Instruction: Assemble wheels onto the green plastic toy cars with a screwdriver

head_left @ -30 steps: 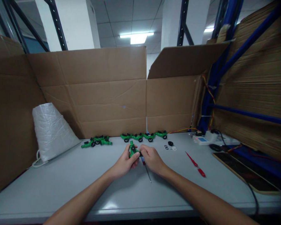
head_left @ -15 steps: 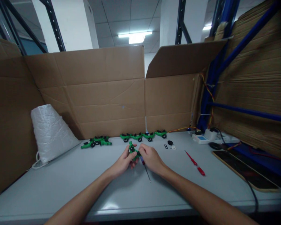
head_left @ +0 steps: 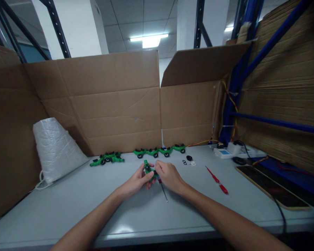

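Over the middle of the table, my left hand (head_left: 140, 179) is closed around a small green toy vehicle (head_left: 147, 168) with black parts, the thumb lying across it. My right hand (head_left: 170, 174) is closed against the toy's right side, fingertips pinched at its edge; anything tiny between them is hidden. A screwdriver (head_left: 162, 189) with a dark and red handle comes out below the right hand, its shaft slanting down toward me. Its handle is mostly covered by that hand, which seems to hold it.
Several green toy vehicles (head_left: 153, 153) line the back, and a cluster of them (head_left: 107, 159) lies left. Small black rings (head_left: 184, 162), a black disc (head_left: 189, 158) and a red screwdriver (head_left: 216, 180) lie right. A white sack (head_left: 57, 150), power strip (head_left: 225, 153) and dark panel (head_left: 272, 188) flank the table.
The view has shifted slightly. The toy is turned a little in my left hand; both hands keep nearly the same place and hold.
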### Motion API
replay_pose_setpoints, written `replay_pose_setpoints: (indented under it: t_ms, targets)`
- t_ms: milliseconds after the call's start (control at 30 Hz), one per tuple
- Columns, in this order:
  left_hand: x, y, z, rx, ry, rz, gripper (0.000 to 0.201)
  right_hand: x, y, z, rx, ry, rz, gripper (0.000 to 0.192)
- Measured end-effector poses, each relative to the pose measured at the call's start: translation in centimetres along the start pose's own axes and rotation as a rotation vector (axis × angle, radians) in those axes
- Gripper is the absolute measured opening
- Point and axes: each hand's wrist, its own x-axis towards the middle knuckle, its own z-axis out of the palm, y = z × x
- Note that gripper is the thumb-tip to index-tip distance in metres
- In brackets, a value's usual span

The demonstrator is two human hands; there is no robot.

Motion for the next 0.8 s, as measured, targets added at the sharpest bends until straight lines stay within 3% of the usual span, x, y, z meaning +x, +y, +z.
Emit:
replay_pose_setpoints:
  t_ms: [233,433,800]
  targets:
    - [-0.17,0.03,-0.10,0.030,-0.022,0.001,0.057,0.17,0.21,-0.11,0.057,-0.029,-0.014,0.035]
    - [0.00,-0.08,0.37,-0.036,0.045,-0.008,0.063,0.42,0.16,0.14,0.139,0.006,0.015,0.030]
    - [0.36,-0.34,0.67,0.081,0.090,0.059,0.073,0.66,0.69,0.72,0.212,0.038,0.060,0.032]
